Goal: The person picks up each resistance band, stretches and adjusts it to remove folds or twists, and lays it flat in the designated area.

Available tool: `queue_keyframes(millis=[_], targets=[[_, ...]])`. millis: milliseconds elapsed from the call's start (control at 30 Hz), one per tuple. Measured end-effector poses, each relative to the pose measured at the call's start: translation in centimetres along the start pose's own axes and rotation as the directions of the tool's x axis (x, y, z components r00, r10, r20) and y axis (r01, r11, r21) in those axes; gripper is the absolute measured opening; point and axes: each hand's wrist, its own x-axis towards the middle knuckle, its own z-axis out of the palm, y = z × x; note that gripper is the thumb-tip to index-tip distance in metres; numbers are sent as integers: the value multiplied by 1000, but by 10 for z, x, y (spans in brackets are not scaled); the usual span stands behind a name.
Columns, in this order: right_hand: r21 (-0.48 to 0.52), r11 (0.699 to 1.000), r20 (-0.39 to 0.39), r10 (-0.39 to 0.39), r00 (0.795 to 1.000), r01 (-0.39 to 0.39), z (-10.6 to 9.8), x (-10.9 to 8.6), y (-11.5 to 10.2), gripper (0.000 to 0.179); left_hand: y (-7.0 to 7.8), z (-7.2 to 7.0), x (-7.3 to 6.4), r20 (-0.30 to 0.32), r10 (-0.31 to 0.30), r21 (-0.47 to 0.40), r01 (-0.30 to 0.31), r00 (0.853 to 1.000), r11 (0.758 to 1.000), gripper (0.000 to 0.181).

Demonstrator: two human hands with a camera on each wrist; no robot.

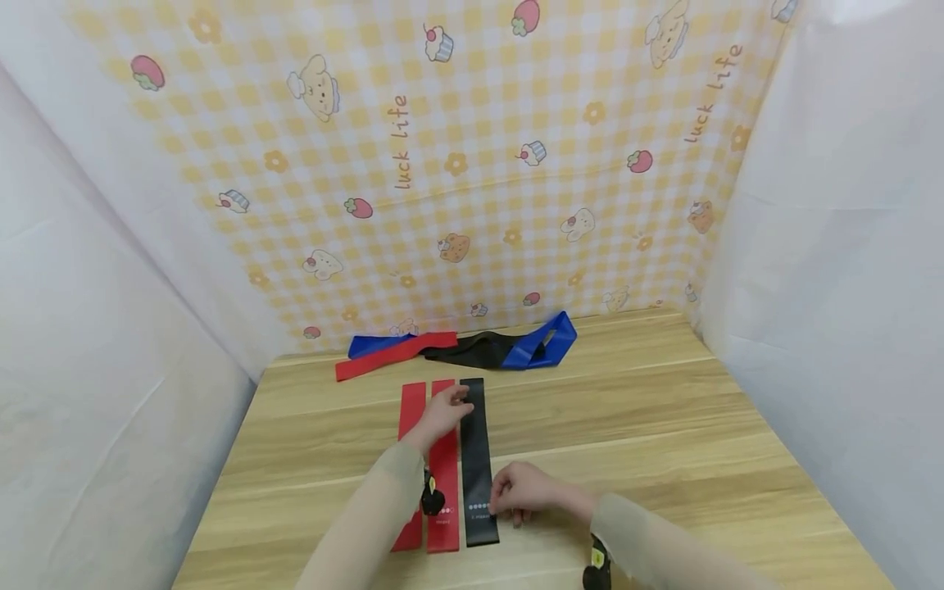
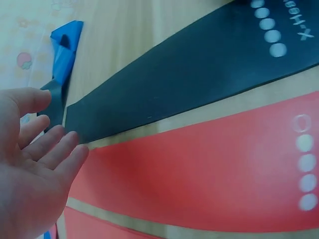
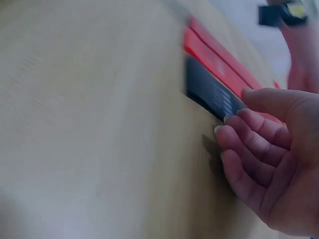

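Two cut-off sleeves (image 1: pixel 361 520) flank one black band (image 1: pixel 475 451): relaxed left grip (image 1: pixel 442 411) at its far end, slack, empty right grip (image 1: pixel 531 489) beside it; left of it, two part-hidden red bands (image 1: pixel 446 455); beyond it, uncountable tangled bands (image 1: pixel 479 351).

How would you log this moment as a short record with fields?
surface: wooden table
laid flat: two red strips and one black strip, side by side
behind them: pile of blue, red and black strips
left hand: open, near black strip's far end
right hand: fingers bent, by its near end; contact unclear
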Motion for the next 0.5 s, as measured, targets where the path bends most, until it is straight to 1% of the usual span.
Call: queue_keyframes(millis=[100, 167, 200, 233, 300, 367, 433, 467, 500], targets=[[16, 1000, -99, 17, 995, -16, -25, 9, -3, 9, 3, -6, 4, -43, -2, -18, 1, 999, 1000, 45], [44, 998, -177, 41, 983, -33, -46, 17, -3, 12, 6, -8, 7, -60, -2, -24, 1, 998, 1000, 44], [59, 997, -222, 53, 974, -41, -56, 21, -3, 13, 8, -8, 8, -64, -1, -29, -1, 998, 1000, 43], [76, 996, -267, 64, 962, -45, -67, 25, -3, 15, 10, -9, 9, -68, 2, -32, -5, 998, 999, 42], [161, 985, -346, 110, 932, -57, -87, 34, 0, 18, 13, -7, 11, -75, 18, -36, -20, 997, 999, 42], [245, 967, -419, 164, 893, -62, -106, 43, 1, 23, 17, -5, 12, -81, 30, -49, -34, 996, 998, 41], [327, 944, -472, 208, 857, -49, -121, 52, 1, 29, 19, -2, 14, -85, 40, -69, -46, 996, 997, 40], [364, 930, -489, 230, 841, -43, -128, 56, 2, 32, 20, 0, 15, -88, 34, -84, -42, 996, 996, 39], [379, 925, -506, 243, 827, -40, -134, 59, 1, 34, 21, 1, 16, -92, 29, -92, -38, 995, 995, 39]])
